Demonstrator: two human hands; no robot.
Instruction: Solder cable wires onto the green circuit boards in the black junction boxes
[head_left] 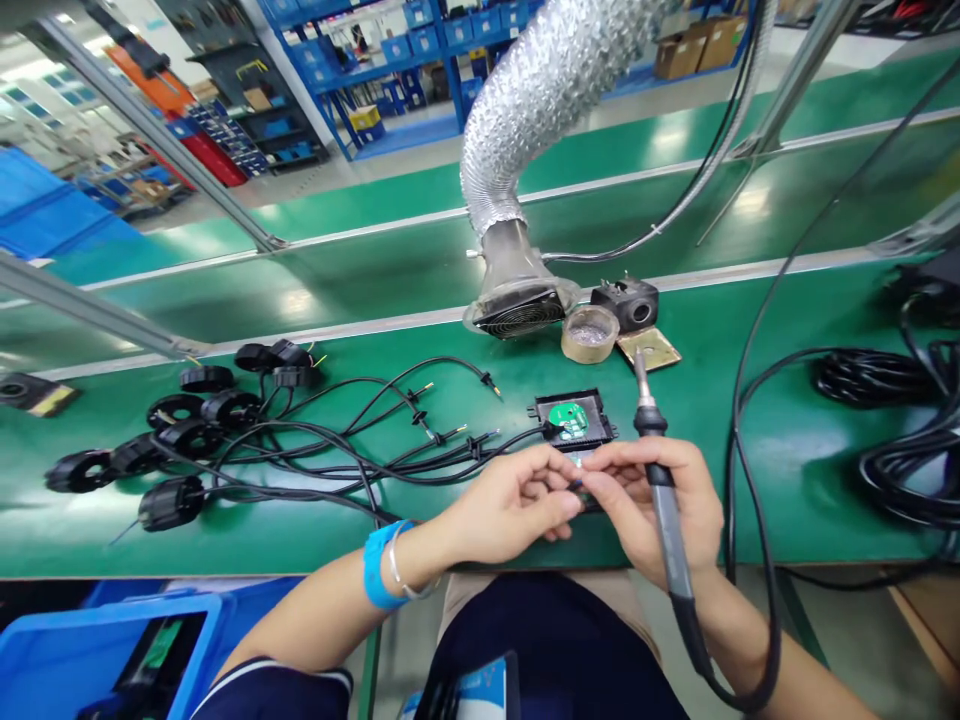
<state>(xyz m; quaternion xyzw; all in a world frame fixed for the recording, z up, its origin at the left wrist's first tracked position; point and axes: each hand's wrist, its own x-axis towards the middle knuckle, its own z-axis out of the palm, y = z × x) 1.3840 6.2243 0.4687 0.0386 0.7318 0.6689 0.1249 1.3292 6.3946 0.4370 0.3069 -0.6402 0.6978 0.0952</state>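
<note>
My right hand holds a soldering iron with its tip pointing up and away from me. The thumb and forefinger of that hand also pinch at something small, close against my left fingertips. My left hand is closed, its fingers hiding most of what they grip; a dark bit with a touch of blue shows there. Just beyond both hands lies an open black housing with a round green circuit board inside. A black cable runs into the housing's left side.
Black cables with round connectors spread across the left bench. A fume duct, a tape roll, a soldering sponge tray stand behind the housing. Coiled cable lies right; a blue bin sits below left. The iron's cord loops beside my right arm.
</note>
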